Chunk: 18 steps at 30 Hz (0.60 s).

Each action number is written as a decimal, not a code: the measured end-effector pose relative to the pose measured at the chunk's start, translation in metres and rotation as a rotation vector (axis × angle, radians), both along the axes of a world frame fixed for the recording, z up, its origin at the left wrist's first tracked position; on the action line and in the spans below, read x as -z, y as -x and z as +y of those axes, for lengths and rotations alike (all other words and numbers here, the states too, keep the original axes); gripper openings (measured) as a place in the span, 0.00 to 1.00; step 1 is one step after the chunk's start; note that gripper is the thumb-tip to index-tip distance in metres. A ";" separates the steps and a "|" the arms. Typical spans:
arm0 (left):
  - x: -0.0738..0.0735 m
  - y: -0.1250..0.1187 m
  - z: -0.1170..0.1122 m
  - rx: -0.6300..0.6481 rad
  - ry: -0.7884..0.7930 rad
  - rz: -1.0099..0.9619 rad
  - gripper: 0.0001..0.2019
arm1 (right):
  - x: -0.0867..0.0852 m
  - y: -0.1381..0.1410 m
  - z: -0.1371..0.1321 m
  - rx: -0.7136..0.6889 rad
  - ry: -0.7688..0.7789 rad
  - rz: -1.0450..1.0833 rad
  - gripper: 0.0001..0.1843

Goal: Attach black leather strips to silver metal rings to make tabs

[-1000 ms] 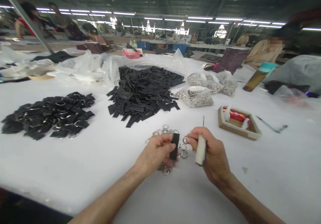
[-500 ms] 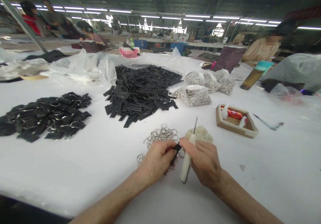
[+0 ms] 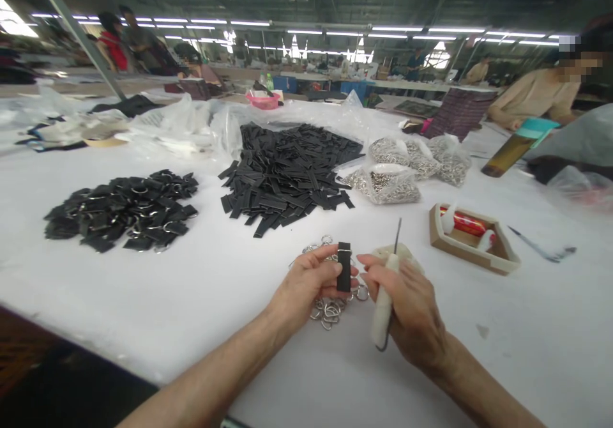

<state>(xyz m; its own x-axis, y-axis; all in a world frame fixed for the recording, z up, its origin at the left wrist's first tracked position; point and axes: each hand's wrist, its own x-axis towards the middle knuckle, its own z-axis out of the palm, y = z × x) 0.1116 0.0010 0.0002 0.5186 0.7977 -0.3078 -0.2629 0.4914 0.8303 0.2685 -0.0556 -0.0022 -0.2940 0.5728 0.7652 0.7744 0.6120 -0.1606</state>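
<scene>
Pinched between thumb and fingers of my left hand (image 3: 309,279) is a short black strap (image 3: 343,275), held upright with a thin pale line across its upper end. My right hand (image 3: 407,294) is closed around the pale handle of an awl-like tool (image 3: 385,306); its thin metal tip points up. The right fingertips are near the strap but apart from it. Loose metal D-rings (image 3: 330,312) lie on the table beneath and behind my left hand. A pale lump (image 3: 407,255) sits behind my right hand, partly hidden.
A heap of black strips (image 3: 287,172) lies ahead. To the left is a pile of black pieces with rings (image 3: 122,211). Bags of metal rings (image 3: 390,185), a small open box (image 3: 472,259) and a bottle (image 3: 514,150) stand to the right. A person (image 3: 536,99) sits beyond.
My right fingers have come away from the black strap. My left hand has turned it upright, facing me. The view has swung slightly left.
</scene>
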 end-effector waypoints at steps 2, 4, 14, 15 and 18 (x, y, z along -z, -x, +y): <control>0.000 0.001 0.001 -0.048 0.035 -0.048 0.17 | 0.001 0.005 0.001 -0.040 0.001 -0.035 0.07; 0.000 0.001 0.002 -0.089 0.066 -0.073 0.17 | 0.002 0.010 0.002 -0.048 -0.009 -0.075 0.08; -0.002 -0.001 -0.002 -0.045 0.107 -0.167 0.12 | 0.003 0.016 0.002 -0.019 -0.132 -0.217 0.10; -0.002 -0.001 -0.002 -0.043 0.124 -0.171 0.12 | 0.002 0.015 0.001 -0.026 -0.134 -0.218 0.10; -0.003 0.000 -0.001 -0.037 0.176 -0.168 0.08 | 0.003 0.015 -0.001 -0.066 -0.078 -0.165 0.10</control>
